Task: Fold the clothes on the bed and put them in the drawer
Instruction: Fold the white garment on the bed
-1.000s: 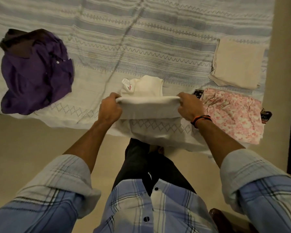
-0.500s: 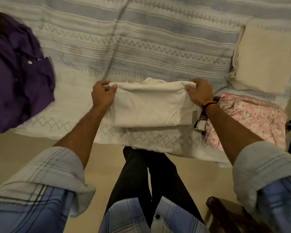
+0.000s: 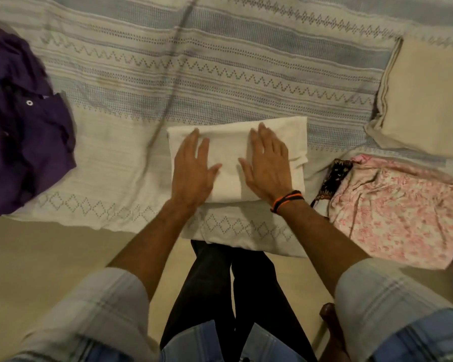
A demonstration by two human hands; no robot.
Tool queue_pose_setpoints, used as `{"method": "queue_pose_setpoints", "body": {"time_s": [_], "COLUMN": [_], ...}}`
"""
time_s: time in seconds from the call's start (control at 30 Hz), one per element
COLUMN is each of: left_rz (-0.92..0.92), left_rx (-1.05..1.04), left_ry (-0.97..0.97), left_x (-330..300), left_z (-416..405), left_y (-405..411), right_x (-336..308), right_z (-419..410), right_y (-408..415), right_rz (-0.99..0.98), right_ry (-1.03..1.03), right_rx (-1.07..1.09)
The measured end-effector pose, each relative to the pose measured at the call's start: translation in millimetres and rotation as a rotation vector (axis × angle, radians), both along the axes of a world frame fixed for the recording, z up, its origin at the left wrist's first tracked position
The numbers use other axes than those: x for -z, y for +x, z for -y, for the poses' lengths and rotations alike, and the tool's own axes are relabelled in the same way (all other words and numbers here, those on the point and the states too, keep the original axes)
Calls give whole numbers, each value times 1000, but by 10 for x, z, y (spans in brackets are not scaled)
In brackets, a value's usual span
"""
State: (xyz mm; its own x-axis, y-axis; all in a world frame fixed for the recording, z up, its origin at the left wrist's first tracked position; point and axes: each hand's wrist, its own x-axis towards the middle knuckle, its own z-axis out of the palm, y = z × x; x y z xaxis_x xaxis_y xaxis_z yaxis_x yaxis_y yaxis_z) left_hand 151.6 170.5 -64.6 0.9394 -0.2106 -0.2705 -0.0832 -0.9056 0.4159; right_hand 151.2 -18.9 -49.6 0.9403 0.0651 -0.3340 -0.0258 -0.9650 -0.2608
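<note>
We are pressing both flat, spread hands, left grip [image 3: 192,169] and right grip [image 3: 268,167], side by side on the folded white garment [image 3: 230,142] lying crosswise near the bed [image 3: 220,74] edge, equally reachable.

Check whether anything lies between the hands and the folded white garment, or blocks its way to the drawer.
Nothing lies between them: the left hand and right hand press flat on the folded white cotton garment on the striped bedspread. No drawer is in view, so that path cannot be judged.
</note>
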Motion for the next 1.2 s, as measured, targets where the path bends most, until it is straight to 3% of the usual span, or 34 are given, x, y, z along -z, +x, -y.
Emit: {"method": "queue_pose_setpoints", "body": {"time_s": [0.1,0.33,0.53,0.7,0.83,1.07,1.2], "left_rz": [-79,-83,-65,36,12,-19,-50], "left_rx": [114,124,123,160,104,125,-97], "left_ry": [115,204,187,70,142,81,58], "left_x": [138,397,301,235,371,288,110], "left_z": [102,-34,-34,186,46,-98,-172], "left_y": [-210,-139,-99,-124,-124,-85,-168], "right_x": [203,518,428,399,570,477,207], "right_z": [-74,289,229,-142,34,512,544], "right_y": [-168,-257,-223,-96,-29,-100,-174], "right_rz": [-44,-25,9,128,110,40,83], "right_ry": [-33,-105,-81,-6,-67,-86,33], "right_rx": [-47,-78,51,-123,-117,-53,234]}}
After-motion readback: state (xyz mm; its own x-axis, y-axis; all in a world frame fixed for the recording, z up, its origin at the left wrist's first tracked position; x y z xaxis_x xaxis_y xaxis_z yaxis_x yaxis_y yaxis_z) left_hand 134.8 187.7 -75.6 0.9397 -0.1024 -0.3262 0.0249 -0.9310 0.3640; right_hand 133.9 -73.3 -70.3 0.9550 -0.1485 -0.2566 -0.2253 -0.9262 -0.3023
